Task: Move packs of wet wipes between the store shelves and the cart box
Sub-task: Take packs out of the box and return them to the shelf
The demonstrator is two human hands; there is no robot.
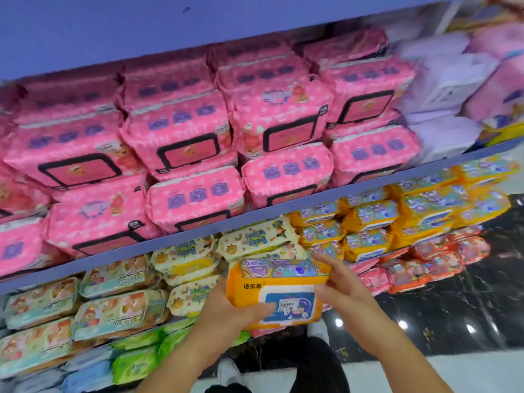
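Observation:
I hold an orange pack of wet wipes point(276, 290) with a blue lid label and a price sticker, in front of the shelves at lower centre. My left hand point(226, 310) grips its lower left side, thumb across the front. My right hand point(340, 287) presses on its right end with the fingers spread. Matching orange packs point(371, 219) are stacked on the shelf just to the right. The cart box is out of view.
Pink packs point(181, 143) fill the upper blue shelf point(255, 219). Cream baby-wipe packs point(255, 239), teal packs point(122, 313), green packs point(136, 361) and red packs point(436, 265) sit lower. A dark glossy floor point(442, 316) and my shoes show below.

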